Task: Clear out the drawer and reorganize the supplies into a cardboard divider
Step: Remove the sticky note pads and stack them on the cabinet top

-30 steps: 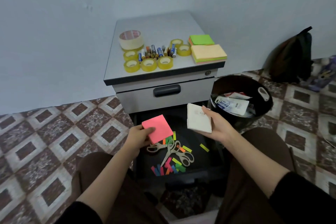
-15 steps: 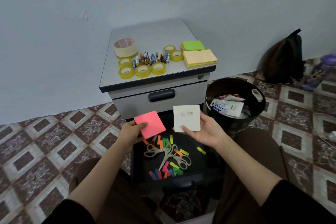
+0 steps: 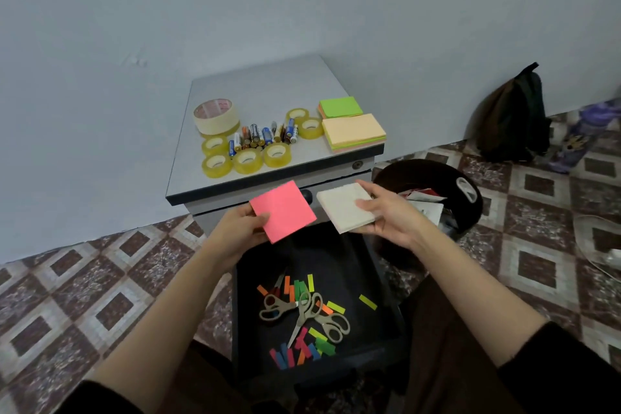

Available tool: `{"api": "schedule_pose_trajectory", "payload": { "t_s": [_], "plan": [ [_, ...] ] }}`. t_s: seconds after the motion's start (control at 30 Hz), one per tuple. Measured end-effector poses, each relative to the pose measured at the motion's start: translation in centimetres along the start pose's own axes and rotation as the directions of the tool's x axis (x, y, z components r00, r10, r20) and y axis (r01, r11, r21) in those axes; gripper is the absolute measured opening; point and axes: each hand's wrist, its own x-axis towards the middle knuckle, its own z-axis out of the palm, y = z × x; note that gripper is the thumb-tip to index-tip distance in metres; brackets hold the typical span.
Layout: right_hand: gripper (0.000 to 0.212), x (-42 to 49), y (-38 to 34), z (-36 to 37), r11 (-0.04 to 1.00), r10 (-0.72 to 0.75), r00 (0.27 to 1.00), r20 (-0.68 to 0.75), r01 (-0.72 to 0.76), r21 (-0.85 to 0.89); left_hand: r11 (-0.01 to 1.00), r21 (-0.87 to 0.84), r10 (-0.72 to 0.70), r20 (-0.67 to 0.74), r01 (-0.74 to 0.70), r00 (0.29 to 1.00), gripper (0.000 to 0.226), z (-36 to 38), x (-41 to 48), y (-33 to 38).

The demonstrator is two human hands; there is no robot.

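My left hand (image 3: 235,228) holds a pink sticky-note pad (image 3: 284,210) by its near corner, above the open dark drawer (image 3: 386,282). My right hand (image 3: 389,215) grips a white note pad (image 3: 342,208) beside it, thumb on top. Both pads hover in front of the grey cabinet (image 3: 268,91). In the drawer lie two pairs of scissors (image 3: 304,312) and several loose coloured paper strips (image 3: 302,349). On the cabinet top stand several yellow tape rolls (image 3: 247,160), a large masking tape roll (image 3: 216,116), several batteries (image 3: 260,136), a green pad (image 3: 339,106) and an orange pad stack (image 3: 354,131).
A black bin (image 3: 467,191) with paper rubbish stands right of the cabinet. A dark backpack (image 3: 514,118) leans on the wall at the right, with a purple bottle (image 3: 578,138) beside it. Clear plastic (image 3: 601,242) lies on the patterned tile floor. My knees flank the drawer.
Both hands rose from over the drawer toward the cabinet front. The right hand turned the white pad from upright to nearly flat. The camera tilted down.
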Motion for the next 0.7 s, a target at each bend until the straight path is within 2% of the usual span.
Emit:
{"api": "schedule_pose_trajectory", "payload": {
  "t_s": [0.13,0.2,0.3,0.47,0.6,0.7],
  "plan": [
    [0.033,1.2,-5.3,0.5,0.976,-0.098,0.994,-0.041,0.088,-0.199,0.992,-0.108,0.069,0.038,-0.065,0.997,0.035,1.4,2.0,5.3],
    [0.025,2.2,-7.7,0.3,0.966,-0.094,0.992,-0.083,0.07,-0.25,0.983,-0.173,0.071,0.078,-0.057,0.994,0.038,2.0,3.4,7.7],
    [0.016,3.8,-10.8,-0.3,0.958,-0.069,0.987,-0.147,0.024,-0.286,0.983,-0.178,0.066,0.113,-0.046,0.991,0.039,2.9,5.5,10.8],
    [0.023,6.1,-14.3,-1.7,0.99,-0.107,0.971,-0.213,0.084,-0.117,0.985,-0.165,-0.047,0.048,0.055,0.998,0.029,4.9,10.5,14.3],
    [0.017,7.4,-15.5,-3.0,0.993,-0.116,0.969,-0.217,0.119,0.003,0.982,-0.126,-0.14,0.021,0.142,0.99,0.015,6.7,13.5,17.0],
    [0.022,8.9,-15.9,-4.4,0.992,-0.119,0.953,-0.277,0.128,0.015,0.983,0.03,-0.181,0.01,0.181,0.983,0.021,8.1,15.5,18.2]
  ]
}}
